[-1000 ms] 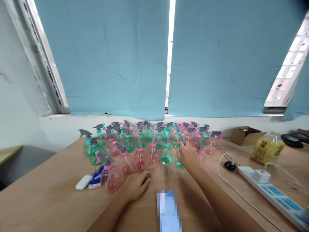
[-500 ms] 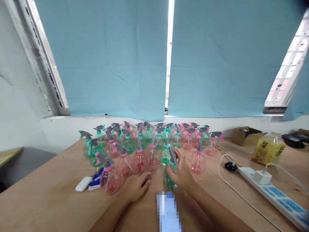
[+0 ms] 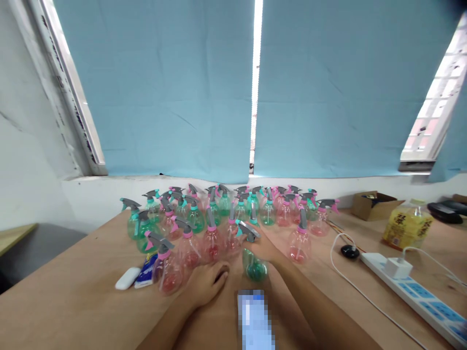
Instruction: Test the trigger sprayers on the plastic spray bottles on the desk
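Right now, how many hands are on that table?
2. The left hand lies flat on the table beside a pink spray bottle; the right hand grips a green spray bottle near the cluster's front. No other hands show.

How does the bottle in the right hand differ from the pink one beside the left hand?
The green spray bottle is green with a teal collar, held in the right hand; the pink spray bottle is pink with a pink collar, standing unheld beside the left hand. Both are clear, with grey trigger heads.
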